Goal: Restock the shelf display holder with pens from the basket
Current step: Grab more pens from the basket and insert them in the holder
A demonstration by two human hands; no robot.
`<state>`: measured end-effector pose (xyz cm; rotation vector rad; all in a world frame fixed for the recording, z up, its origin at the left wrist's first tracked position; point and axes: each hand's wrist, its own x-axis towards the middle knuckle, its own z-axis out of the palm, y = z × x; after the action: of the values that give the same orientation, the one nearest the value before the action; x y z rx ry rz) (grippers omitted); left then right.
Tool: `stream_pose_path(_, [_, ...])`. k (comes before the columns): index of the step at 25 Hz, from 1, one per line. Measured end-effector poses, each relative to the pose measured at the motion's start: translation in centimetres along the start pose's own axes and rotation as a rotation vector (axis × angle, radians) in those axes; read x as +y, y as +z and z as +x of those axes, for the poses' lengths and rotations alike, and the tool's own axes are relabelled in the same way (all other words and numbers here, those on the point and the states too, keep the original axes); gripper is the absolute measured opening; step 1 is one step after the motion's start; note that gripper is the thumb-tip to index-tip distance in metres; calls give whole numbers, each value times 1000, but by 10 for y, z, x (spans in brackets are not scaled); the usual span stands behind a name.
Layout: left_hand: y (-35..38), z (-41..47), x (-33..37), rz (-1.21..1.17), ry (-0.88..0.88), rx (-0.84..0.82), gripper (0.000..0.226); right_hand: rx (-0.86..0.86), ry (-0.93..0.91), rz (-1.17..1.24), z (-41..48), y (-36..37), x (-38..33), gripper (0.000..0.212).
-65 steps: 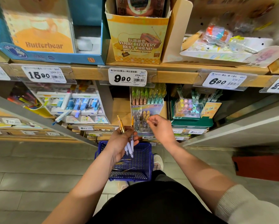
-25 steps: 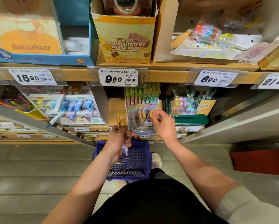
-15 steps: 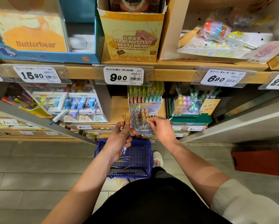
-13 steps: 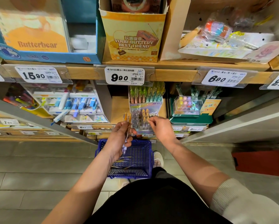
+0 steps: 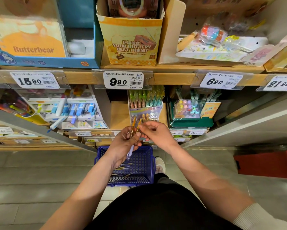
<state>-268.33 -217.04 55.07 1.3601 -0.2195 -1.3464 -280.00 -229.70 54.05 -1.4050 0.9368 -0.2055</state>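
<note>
My left hand [image 5: 125,142] grips two yellow-capped pens [image 5: 133,125], their white tips pointing down over the basket. My right hand [image 5: 157,134] pinches the top of one of these pens [image 5: 139,124], just in front of the clear display holder [image 5: 145,113] on the lower shelf. The holder has some yellow-topped pens in its front rows and green and teal pens behind. The blue plastic basket [image 5: 149,163] sits on the floor below my hands with several pens lying in it.
Price tags run along the wooden shelf edge [image 5: 172,78]. A white-and-blue pen display [image 5: 69,112] stands left of the holder, a green display box [image 5: 191,120] right. Cartons fill the upper shelf. A red box [image 5: 265,165] sits on the floor at right.
My right hand came back from the holder, where it had set a pen, to my left hand and now pinches one of the pens held there. The left hand rose slightly.
</note>
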Motion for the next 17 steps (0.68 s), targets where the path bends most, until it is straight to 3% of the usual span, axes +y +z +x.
stream_pose_path(3, [4, 1, 0, -27, 6, 18, 26, 31, 23, 15, 0, 4, -3, 28])
stream_pose_path(7, [1, 5, 2, -107, -18, 90, 23, 101, 30, 320, -1, -10, 0, 8])
stream_pose_path(10, [-6, 7, 3, 27, -83, 167, 27, 257, 56, 405, 2, -31, 5, 15])
stream_pose_path(13, [-8, 9, 1, 128, -117, 244, 31, 339, 40, 298, 3, -43, 17, 13])
stream_pose_path(15, [-7, 9, 1, 88, -139, 263, 31, 359, -30, 107, 3, -42, 25, 8])
stream_pose_path(17, [-5, 8, 4, 25, -166, 255, 25, 367, -108, -100, 2, -35, 30, 16])
